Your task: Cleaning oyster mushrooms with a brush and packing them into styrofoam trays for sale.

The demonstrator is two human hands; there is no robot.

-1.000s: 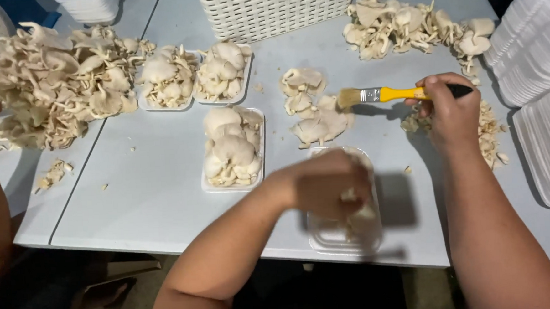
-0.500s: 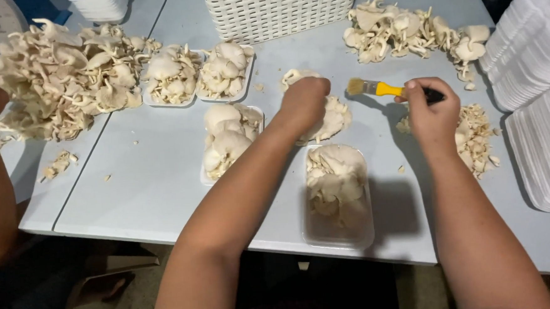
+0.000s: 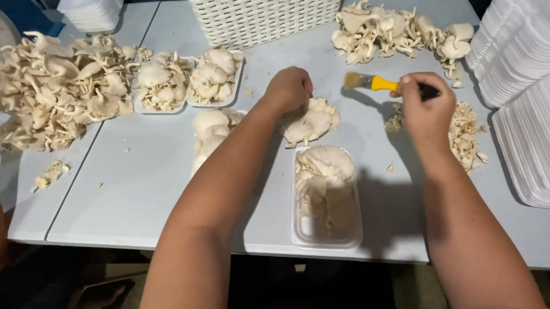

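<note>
Nearest the person, at six o'clock on the pale table (image 3: pixel 133 199), a clear plastic tray (image 3: pixel 325 199) lies part-filled with oyster mushrooms, its long axis running from six to twelve o'clock; just beyond its far end, at twelve o'clock from it, sits a loose mushroom cluster (image 3: pixel 311 122); the left hand (image 3: pixel 289 90) rests curled on the far left edge of that cluster, fingers closed down upon it, so this hand is plainly the nearer of the two to it. At about two o'clock from the cluster, the right hand (image 3: pixel 425 106) is closed around the dark handle of a yellow brush (image 3: pixel 381 83); the brush's long axis runs from three to nine o'clock, bristles pointing left, above and right of the cluster, apart from it. Farther off, filled trays (image 3: pixel 183 81) stand at ten o'clock, a big mushroom heap (image 3: pixel 52 91) at nine, a white basket (image 3: pixel 267 10) at twelve.
</note>
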